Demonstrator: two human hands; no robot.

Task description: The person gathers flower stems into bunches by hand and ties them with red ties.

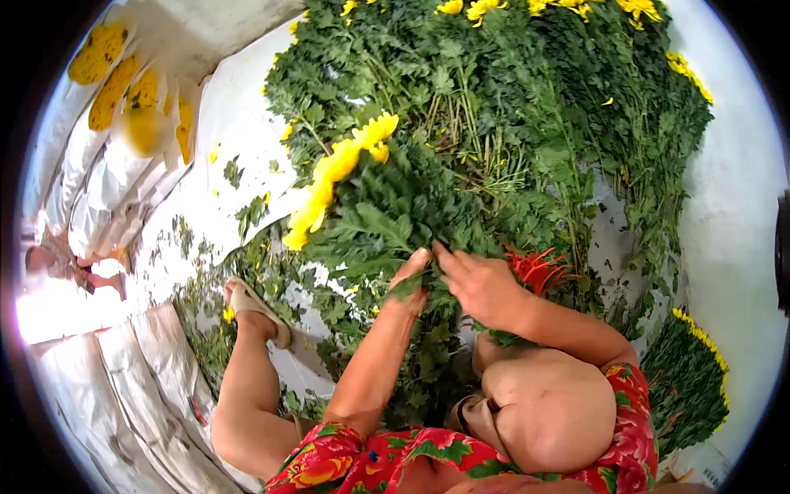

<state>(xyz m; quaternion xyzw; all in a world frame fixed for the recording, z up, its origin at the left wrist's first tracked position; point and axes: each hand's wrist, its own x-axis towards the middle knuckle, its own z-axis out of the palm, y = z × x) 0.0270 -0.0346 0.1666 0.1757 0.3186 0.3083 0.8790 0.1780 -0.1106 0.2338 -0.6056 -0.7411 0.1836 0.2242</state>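
A bunch of yellow chrysanthemums point(366, 218) lies tilted in front of me, its flower heads lined up toward the upper left. My left hand point(414, 278) is closed round its leafy stems, partly covered by a leaf. Against the right side of the same bunch rests my right hand point(481, 288), fingers stretched out and fingertips among the leaves; its thumb is hidden. Just beyond my right wrist is a cluster of thin red ties point(539, 270). The lower stem ends are hard to make out among the foliage.
A large heap of cut chrysanthemums point(494, 107) spreads ahead. Another stacked pile point(687, 379) stands at the lower right. White wrapped bundles point(107, 177) with yellow tops line the left, and more white wrapping point(136, 395) lies below. Loose leaves litter the floor. Another person's feet point(103, 280) show at far left.
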